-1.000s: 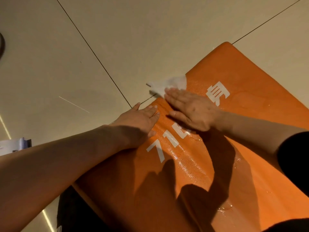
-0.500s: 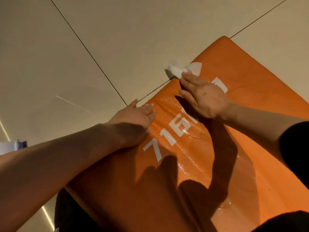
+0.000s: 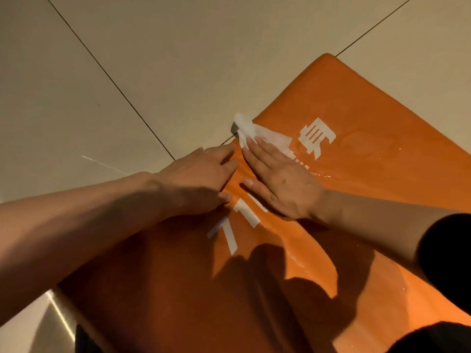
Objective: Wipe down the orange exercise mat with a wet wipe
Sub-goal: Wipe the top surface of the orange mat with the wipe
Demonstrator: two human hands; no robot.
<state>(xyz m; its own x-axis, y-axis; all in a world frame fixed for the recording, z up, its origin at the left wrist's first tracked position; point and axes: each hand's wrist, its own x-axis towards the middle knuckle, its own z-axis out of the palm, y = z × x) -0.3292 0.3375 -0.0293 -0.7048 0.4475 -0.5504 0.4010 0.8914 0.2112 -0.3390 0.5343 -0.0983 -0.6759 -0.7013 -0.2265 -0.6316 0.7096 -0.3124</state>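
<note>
Two bare forearms reach forward. The left hand [image 3: 201, 177] lies flat, fingers straight; the right hand [image 3: 280, 182] presses flat, fingers extended.

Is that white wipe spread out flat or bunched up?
Mostly spread: the thin white wet wipe lies flat under the right hand's straight fingers, its far end slightly crumpled.

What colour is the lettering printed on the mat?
White lettering on the orange mat, clearest in the head view.
</note>
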